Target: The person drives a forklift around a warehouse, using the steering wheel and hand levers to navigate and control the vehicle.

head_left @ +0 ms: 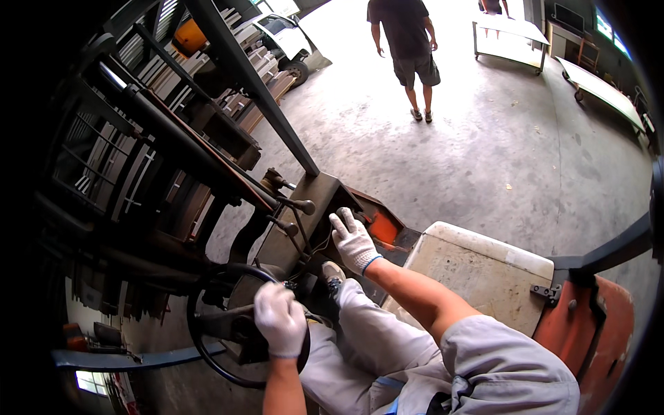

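I sit at the controls of a forklift. My left hand (280,321), in a white knit glove, is closed at the right side of the black steering wheel (196,318). It is slightly blurred and hides the part of the wheel it grips. My right hand (355,243), gloved too with a blue cuff edge, reaches forward past the levers, its fingers stretched and parted. A dark rounded thing shows by its fingertips; whether they touch it I cannot tell. Just left of this hand, two control levers end in round knobs, one lever knob (305,207) above the other lever knob (289,228).
The forklift mast (180,145) fills the left side. Ahead on the concrete floor a person (403,41) stands facing away. Wheeled tables (512,29) are at the far right, and a white vehicle (285,38) is at the far left. A worn pale cover (477,277) lies to my right.
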`<state>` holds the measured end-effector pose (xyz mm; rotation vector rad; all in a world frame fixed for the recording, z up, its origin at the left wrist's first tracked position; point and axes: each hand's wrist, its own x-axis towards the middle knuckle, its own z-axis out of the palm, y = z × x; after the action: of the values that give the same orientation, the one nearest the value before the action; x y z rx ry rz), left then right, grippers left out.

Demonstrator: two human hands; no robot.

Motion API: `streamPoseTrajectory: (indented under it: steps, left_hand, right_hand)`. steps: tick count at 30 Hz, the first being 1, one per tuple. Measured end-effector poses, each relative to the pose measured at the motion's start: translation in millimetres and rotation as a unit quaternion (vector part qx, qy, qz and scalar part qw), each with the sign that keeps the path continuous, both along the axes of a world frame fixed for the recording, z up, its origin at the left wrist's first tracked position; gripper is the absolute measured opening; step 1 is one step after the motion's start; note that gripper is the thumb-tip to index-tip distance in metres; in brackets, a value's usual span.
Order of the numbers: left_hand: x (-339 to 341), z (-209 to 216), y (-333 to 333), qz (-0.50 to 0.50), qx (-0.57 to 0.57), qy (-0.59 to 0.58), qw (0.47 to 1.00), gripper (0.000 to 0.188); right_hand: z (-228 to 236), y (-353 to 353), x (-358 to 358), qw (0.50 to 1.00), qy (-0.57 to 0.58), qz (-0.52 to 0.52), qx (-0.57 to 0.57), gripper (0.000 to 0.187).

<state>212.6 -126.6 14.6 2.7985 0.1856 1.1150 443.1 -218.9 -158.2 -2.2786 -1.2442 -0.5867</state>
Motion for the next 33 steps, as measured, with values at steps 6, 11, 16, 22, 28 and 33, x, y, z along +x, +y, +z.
streamPoseTrajectory:
  steps: [6, 11, 16, 22, 28, 33]
  left_hand:
    - [35.9, 27.1, 58.3, 0.024, 0.004, -0.018, 1.0, 0.013]
    - [20.3, 20.8, 115.9, 0.069, 0.032, -0.006, 0.997, 0.012]
    - [-38.5, 33.3, 211.9, 0.184, -0.024, -0.023, 0.982, 0.013]
    - [-176.5, 7.3, 196.7, 0.311, -0.022, -0.024, 0.95, 0.011]
    - [-225.8, -18.8, 86.8, 0.34, -0.009, 0.002, 0.94, 0.01]
    - [-217.6, -28.3, 22.9, 0.363, 0.014, 0.007, 0.932, 0.015]
  right_hand:
    - [17.9, -0.7, 0.1, 0.999, 0.038, 0.003, -0.032, 0.038]
    - [13.9, -12.8, -14.1, 0.992, 0.018, -0.004, -0.127, 0.052]
    - [14.9, -10.2, -5.4, 0.997, 0.009, -0.001, -0.076, 0.038]
    - [15.7, -36.9, 0.6, 0.987, 0.135, 0.057, 0.063, 0.056]
    - [-53.9, -253.3, 57.7, 0.965, 0.178, -0.191, 0.011, 0.073]
    - [-111.6, -473.1, 55.1, 0.768, 0.31, -0.518, -0.214, 0.089]
